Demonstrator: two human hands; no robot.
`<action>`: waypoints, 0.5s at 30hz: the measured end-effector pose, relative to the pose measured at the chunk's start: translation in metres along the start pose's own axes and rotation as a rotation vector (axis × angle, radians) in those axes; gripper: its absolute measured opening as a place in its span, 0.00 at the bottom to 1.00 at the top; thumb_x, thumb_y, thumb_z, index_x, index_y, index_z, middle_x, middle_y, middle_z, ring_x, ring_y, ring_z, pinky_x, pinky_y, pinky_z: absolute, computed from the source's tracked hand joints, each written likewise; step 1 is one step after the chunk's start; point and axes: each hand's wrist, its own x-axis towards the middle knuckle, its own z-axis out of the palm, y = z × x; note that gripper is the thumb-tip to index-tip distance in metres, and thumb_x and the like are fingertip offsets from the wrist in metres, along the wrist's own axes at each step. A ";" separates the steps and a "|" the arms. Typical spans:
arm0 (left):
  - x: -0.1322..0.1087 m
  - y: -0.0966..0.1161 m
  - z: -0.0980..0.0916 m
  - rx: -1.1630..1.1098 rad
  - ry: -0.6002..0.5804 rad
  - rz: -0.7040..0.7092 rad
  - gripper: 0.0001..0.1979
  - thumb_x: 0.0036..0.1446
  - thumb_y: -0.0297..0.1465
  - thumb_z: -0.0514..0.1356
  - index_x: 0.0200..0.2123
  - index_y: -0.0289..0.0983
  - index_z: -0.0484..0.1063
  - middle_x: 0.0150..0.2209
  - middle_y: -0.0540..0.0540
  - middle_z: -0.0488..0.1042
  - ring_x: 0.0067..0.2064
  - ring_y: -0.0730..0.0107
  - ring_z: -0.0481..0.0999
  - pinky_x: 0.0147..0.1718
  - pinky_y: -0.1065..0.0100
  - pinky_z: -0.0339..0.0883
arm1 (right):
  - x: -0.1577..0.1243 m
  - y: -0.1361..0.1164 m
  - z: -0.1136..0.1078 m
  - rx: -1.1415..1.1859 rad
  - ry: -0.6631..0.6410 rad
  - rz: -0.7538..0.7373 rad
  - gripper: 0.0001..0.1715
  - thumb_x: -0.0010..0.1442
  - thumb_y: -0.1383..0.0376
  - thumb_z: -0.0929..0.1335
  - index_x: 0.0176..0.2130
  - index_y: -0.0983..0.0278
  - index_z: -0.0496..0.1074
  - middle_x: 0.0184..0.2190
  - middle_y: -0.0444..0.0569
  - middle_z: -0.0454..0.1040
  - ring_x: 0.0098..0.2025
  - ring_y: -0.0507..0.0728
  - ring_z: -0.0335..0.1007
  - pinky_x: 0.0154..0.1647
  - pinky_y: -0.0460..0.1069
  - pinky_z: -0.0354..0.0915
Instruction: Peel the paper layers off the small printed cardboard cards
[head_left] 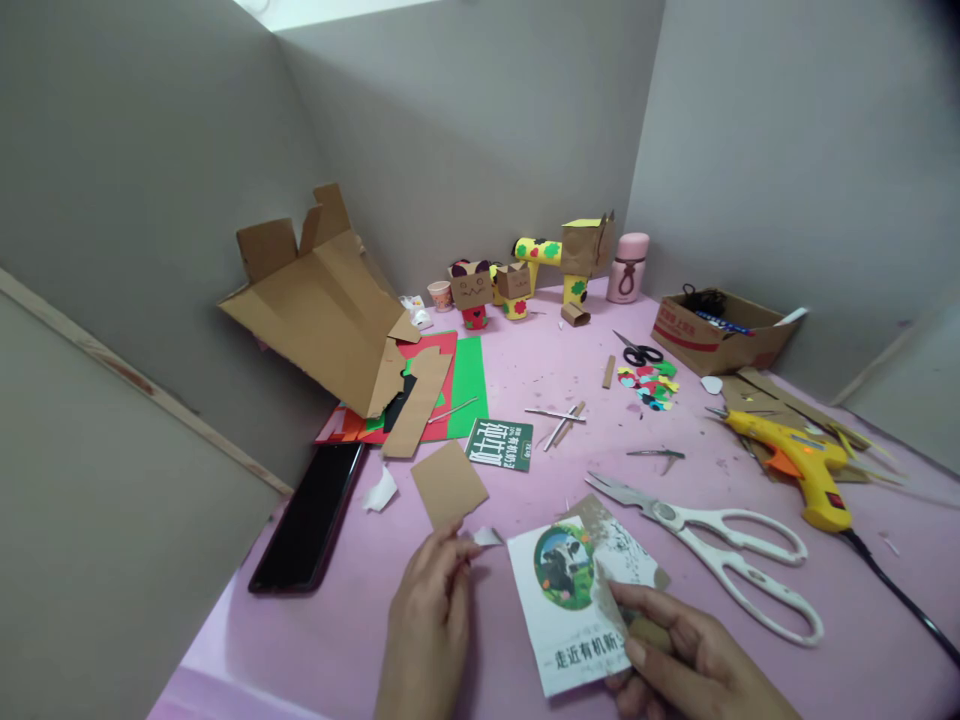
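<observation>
My right hand [679,650] grips a piece of printed carton [544,610] by its right edge, thumb in front. This piece has a round cow picture and dark lettering on white; its surface layer is torn at the right, with brown board and speckled remnants showing. My left hand [431,605] is closed, its fingertips pinching a small torn white paper scrap [487,537] left of the carton piece. Just beyond that hand lies a brown cardboard square [450,484]. A green printed carton piece [504,446] lies behind the square. White-handled scissors [720,530] rest open right of the carton piece.
A yellow hot glue gun [802,460] with a black cord lies at right. Near it are black scissors [641,352], coloured paper cutouts [649,385] and a cardboard box [712,345]. At left are a phone [309,520] and a large carton [322,310]. Cardboard figures [471,290] stand behind.
</observation>
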 end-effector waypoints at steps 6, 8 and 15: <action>-0.010 0.010 0.013 0.001 -0.133 0.618 0.20 0.56 0.42 0.57 0.50 0.40 0.68 0.51 0.37 0.73 0.53 0.54 0.70 0.47 0.56 0.70 | 0.001 -0.013 -0.001 0.003 0.028 -0.013 0.28 0.53 0.56 0.72 0.49 0.68 0.70 0.20 0.43 0.74 0.18 0.48 0.67 0.20 0.43 0.56; -0.012 0.014 0.017 -0.001 -0.185 0.833 0.21 0.56 0.41 0.59 0.50 0.39 0.68 0.53 0.37 0.71 0.57 0.53 0.66 0.50 0.55 0.67 | 0.002 -0.014 -0.002 0.017 0.027 -0.011 0.26 0.53 0.57 0.72 0.48 0.69 0.71 0.18 0.43 0.73 0.16 0.47 0.64 0.19 0.43 0.55; -0.041 0.038 0.037 0.072 0.044 0.630 0.13 0.58 0.22 0.56 0.46 0.37 0.73 0.39 0.43 0.80 0.42 0.63 0.79 0.41 0.68 0.75 | -0.001 0.003 0.012 0.253 0.040 -0.126 0.45 0.48 0.47 0.72 0.59 0.60 0.57 0.40 0.48 0.75 0.34 0.54 0.70 0.36 0.49 0.65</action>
